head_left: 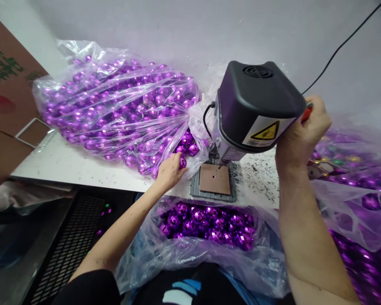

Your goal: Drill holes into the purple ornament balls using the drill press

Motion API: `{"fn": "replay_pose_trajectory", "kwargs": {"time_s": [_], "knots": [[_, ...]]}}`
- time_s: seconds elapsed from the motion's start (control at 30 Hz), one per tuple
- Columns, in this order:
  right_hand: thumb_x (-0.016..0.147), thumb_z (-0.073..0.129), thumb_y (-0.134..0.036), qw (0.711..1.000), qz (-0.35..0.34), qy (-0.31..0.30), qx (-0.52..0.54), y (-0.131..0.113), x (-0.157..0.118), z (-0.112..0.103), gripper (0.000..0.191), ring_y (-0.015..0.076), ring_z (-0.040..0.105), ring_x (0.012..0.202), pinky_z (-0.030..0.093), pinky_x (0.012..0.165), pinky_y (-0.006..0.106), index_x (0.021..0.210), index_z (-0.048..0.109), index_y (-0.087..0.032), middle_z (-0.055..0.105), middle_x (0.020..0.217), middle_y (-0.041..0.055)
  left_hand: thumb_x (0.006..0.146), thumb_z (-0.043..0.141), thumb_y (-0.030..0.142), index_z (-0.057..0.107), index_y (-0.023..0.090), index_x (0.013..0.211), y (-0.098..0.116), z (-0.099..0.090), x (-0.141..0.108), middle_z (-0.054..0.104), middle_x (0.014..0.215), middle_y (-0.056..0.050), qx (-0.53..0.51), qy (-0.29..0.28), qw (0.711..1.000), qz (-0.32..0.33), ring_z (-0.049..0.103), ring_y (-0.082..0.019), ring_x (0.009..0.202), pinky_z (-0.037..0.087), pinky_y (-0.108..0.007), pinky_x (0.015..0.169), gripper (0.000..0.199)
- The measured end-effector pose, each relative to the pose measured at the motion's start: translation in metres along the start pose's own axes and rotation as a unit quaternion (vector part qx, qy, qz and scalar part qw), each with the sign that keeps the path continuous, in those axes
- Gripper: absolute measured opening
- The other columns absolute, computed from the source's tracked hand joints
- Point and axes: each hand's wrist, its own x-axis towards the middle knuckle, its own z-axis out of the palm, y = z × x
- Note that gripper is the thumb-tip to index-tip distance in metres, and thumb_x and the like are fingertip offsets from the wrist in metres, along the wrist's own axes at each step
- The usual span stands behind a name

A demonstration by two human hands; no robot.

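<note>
Here, a big clear bag (114, 106) of shiny purple balls lies across the back left of the white desk (66, 163); a black drill machine (257, 106) stands near the front edge. The left hand (169, 171) reaches into the bag's mouth, fingers curled around a purple ball (183, 162); the right hand (301, 131) is closed tight on the machine's red handle (307, 112).

We have the bench drill press (254, 108) on the worktable (66, 163), its base plate (214, 180) under it. The big bag of faceted balls (114, 110) lies left on the table, a second bag (206, 224) in front below the edge, a third bag (352, 186) right, a cardboard box (6, 97) far left.
</note>
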Motion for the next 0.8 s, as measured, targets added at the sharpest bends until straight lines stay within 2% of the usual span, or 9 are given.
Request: {"fn": "replay_pose_trajectory", "kwargs": {"time_s": [0.07, 0.13, 0.23, 0.33, 0.4, 0.47, 0.67, 0.73, 0.8], "knots": [[0.081, 0.034, -0.085, 1.0, 0.001, 0.001, 0.004, 0.0, 0.0, 0.0, 0.066, 0.0035, 0.027, 0.058, 0.023, 0.059, 0.024, 0.069, 0.034, -0.02, 0.026, 0.061, -0.0079, 0.081, 0.078, 0.036, 0.056, 0.019, 0.128, -0.001, -0.012, 0.001, 0.068, 0.113, -0.01, -0.16, 0.051, 0.984, -0.054, 0.065, -0.025, 0.099, 0.05, -0.036, 0.083, 0.054], [0.082, 0.034, -0.085, 1.0, -0.003, 0.002, 0.004, 0.001, 0.0, 0.001, 0.066, 0.0039, 0.029, 0.059, 0.024, 0.06, 0.025, 0.069, 0.036, -0.02, 0.028, 0.061, -0.0075, 0.076, 0.082, 0.043, 0.059, 0.02, 0.123, 0.003, -0.024, 0.0, 0.069, 0.105, -0.006, -0.328, 0.055, 0.939, -0.088, 0.065, -0.021, 0.091, 0.051, -0.032, 0.078, 0.057], [0.082, 0.034, -0.084, 1.0, -0.003, 0.004, 0.008, 0.0, -0.001, 0.001, 0.067, 0.0042, 0.031, 0.061, 0.027, 0.062, 0.025, 0.071, 0.039, -0.019, 0.03, 0.063, -0.0073, 0.072, 0.083, 0.048, 0.065, 0.019, 0.117, 0.019, -0.032, -0.008, 0.07, 0.096, -0.003, -0.513, -0.03, 0.852, -0.098, 0.063, -0.014, 0.075, 0.048, -0.026, 0.065, 0.056], [0.083, 0.034, -0.084, 1.0, 0.0, 0.001, 0.01, -0.001, -0.002, 0.0, 0.067, 0.0044, 0.033, 0.063, 0.03, 0.063, 0.024, 0.072, 0.041, -0.018, 0.031, 0.064, -0.0071, 0.075, 0.079, 0.054, 0.067, 0.018, 0.118, 0.036, -0.025, -0.019, 0.069, 0.091, -0.003, -0.609, -0.145, 0.77, -0.122, 0.058, -0.009, 0.062, 0.044, -0.024, 0.057, 0.057], [0.084, 0.034, -0.082, 1.0, 0.001, -0.005, 0.01, -0.002, -0.002, 0.0, 0.066, 0.0044, 0.033, 0.063, 0.03, 0.063, 0.024, 0.074, 0.042, -0.017, 0.03, 0.064, -0.0073, 0.077, 0.077, 0.056, 0.065, 0.018, 0.122, 0.044, -0.014, -0.025, 0.069, 0.094, -0.005, -0.63, -0.186, 0.742, -0.134, 0.061, -0.011, 0.064, 0.045, -0.025, 0.058, 0.061], [0.085, 0.035, -0.08, 1.0, 0.005, -0.013, 0.012, -0.003, -0.003, -0.001, 0.064, 0.0043, 0.031, 0.062, 0.029, 0.061, 0.023, 0.074, 0.042, -0.018, 0.029, 0.063, -0.0075, 0.076, 0.078, 0.055, 0.064, 0.019, 0.124, 0.05, -0.002, -0.027, 0.069, 0.099, -0.005, -0.612, -0.184, 0.758, -0.131, 0.063, -0.013, 0.07, 0.047, -0.025, 0.061, 0.061], [0.083, 0.04, -0.081, 0.999, 0.002, -0.011, 0.03, 0.0, -0.003, -0.001, 0.063, 0.0056, 0.028, 0.061, 0.026, 0.059, 0.024, 0.071, 0.038, -0.02, 0.029, 0.062, -0.0066, 0.075, 0.083, 0.038, 0.06, 0.02, 0.12, 0.057, 0.033, -0.014, 0.07, 0.105, -0.004, -0.42, -0.065, 0.902, -0.073, 0.067, -0.022, 0.097, 0.053, -0.036, 0.088, 0.054], [0.084, 0.04, -0.081, 0.999, 0.003, -0.011, 0.034, 0.0, -0.003, 0.0, 0.062, 0.0061, 0.028, 0.062, 0.025, 0.06, 0.025, 0.071, 0.037, -0.02, 0.03, 0.062, -0.0061, 0.076, 0.083, 0.034, 0.06, 0.02, 0.118, 0.06, 0.04, -0.01, 0.07, 0.106, -0.004, -0.344, -0.049, 0.937, -0.042, 0.067, -0.022, 0.097, 0.053, -0.037, 0.089, 0.05], [0.084, 0.04, -0.08, 0.999, 0.004, -0.013, 0.037, 0.0, -0.003, 0.0, 0.062, 0.0063, 0.029, 0.063, 0.026, 0.061, 0.025, 0.071, 0.037, -0.02, 0.03, 0.063, -0.0058, 0.077, 0.083, 0.032, 0.059, 0.021, 0.119, 0.064, 0.044, -0.007, 0.07, 0.109, -0.005, -0.285, -0.039, 0.958, 0.001, 0.067, -0.023, 0.1, 0.053, -0.037, 0.09, 0.049]]}}
